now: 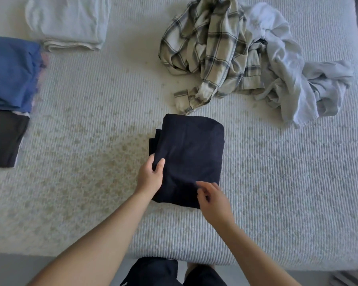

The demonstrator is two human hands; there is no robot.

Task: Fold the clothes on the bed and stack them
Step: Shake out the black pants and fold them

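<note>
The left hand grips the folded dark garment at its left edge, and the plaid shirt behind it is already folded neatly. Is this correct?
Not quite. In the head view the left hand does grip the folded dark garment at its left edge, but the plaid shirt behind it is not folded: it lies crumpled in a heap.

four folded garments [191, 159], two crumpled garments [211, 50] — two hands [151, 176]

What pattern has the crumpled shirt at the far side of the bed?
The shirt is plaid: beige with dark stripes. The head view shows it.
</note>
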